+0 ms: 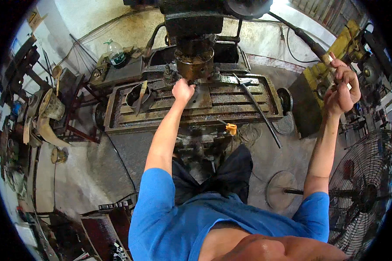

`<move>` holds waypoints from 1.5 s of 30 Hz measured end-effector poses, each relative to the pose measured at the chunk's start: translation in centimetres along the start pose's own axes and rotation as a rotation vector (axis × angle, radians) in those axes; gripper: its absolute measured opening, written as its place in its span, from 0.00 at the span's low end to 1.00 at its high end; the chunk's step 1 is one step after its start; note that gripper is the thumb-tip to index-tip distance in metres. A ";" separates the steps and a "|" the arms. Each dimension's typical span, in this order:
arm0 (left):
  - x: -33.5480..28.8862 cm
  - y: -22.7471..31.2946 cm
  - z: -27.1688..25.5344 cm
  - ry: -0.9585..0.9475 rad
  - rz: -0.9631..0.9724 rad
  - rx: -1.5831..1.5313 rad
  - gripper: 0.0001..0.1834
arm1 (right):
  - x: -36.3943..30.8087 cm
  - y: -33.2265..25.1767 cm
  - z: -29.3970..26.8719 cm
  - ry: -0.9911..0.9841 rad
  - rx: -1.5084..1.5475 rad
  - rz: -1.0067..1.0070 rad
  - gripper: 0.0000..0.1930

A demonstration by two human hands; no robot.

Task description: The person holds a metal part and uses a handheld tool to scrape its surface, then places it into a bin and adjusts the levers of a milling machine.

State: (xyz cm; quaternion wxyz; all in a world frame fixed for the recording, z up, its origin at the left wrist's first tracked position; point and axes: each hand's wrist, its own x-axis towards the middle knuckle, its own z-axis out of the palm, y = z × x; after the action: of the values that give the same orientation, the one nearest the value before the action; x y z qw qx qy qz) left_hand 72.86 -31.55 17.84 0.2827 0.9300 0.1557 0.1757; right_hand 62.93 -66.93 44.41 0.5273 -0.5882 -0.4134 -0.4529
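My left hand (184, 90) is closed in a fist at the lower edge of a round brown metal workpiece (195, 64). What its fingers grip there is hidden. That workpiece sits on the slotted table (161, 115) of a milling machine, beneath the dark machine head (194, 28). Out to the right, my right hand (343, 87) has its fingers curled at the end of a long dark lever (307, 39) that slopes down from the machine head. Dark clamping hardware (169, 75) stands just left of the workpiece.
A metal pot (149, 102) with a brush (141, 96) and a long bar (259, 106) lie on the machine table; the bar overhangs its front edge. A yellow-orange handle (231, 128) sticks out in front. A standing fan (366, 195) is close by my right arm. A plastic bottle (115, 54) stands left.
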 end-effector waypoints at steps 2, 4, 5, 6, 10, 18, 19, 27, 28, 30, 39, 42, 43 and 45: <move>-0.4 0.0 0.1 0.040 0.013 -0.025 0.15 | -0.5 0.0 0.1 -0.001 0.012 -0.021 0.11; -0.3 -0.3 0.0 0.067 0.019 -0.027 0.15 | -0.6 0.1 0.3 -0.008 0.002 -0.021 0.11; -0.1 -0.4 0.3 0.067 0.024 -0.017 0.15 | -0.5 0.1 0.6 0.033 0.000 -0.008 0.08; -0.2 -0.2 0.4 0.058 0.036 -0.008 0.15 | -0.7 -0.3 1.0 0.078 -0.013 0.009 0.06; -0.4 0.5 -0.9 -0.081 0.045 -0.090 0.16 | -3.1 0.1 1.0 0.116 0.016 -0.013 0.05; 0.2 -1.0 0.8 0.044 0.078 -0.048 0.18 | 1.5 -0.7 0.2 -0.007 -0.003 0.056 0.05; -0.2 -0.2 0.3 0.033 0.092 -0.058 0.18 | 1.4 -1.0 -0.1 -0.018 -0.019 0.051 0.06; 0.5 -1.6 0.9 -0.007 0.048 -0.050 0.17 | 0.3 0.0 0.2 -0.003 0.017 0.018 0.07; 0.3 -1.1 0.4 -0.035 0.032 -0.035 0.17 | 0.1 0.2 0.0 -0.012 0.008 0.005 0.07; -0.1 -0.2 -0.3 -0.054 0.024 -0.022 0.17 | -0.1 0.1 -0.2 -0.030 -0.012 -0.022 0.07; 0.0 -0.8 0.6 0.035 0.031 -0.012 0.15 | -0.3 -0.2 0.4 0.016 -0.041 -0.005 0.10; 0.1 -0.4 0.5 -0.021 0.033 -0.018 0.15 | -0.5 -0.6 0.7 0.043 -0.053 0.016 0.07; 0.4 -1.0 0.8 -0.019 0.041 -0.050 0.15 | -0.8 -0.5 0.7 0.045 -0.031 0.020 0.07; 0.6 -1.3 1.2 0.001 0.053 -0.090 0.15 | -2.2 -0.1 0.7 0.060 -0.035 -0.003 0.04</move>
State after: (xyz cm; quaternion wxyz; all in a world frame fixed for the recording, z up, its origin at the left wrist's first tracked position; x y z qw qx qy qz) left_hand 73.63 -30.93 16.28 0.3193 0.9202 0.1231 0.1904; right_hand 62.36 -66.24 42.33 0.5283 -0.5828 -0.3903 -0.4783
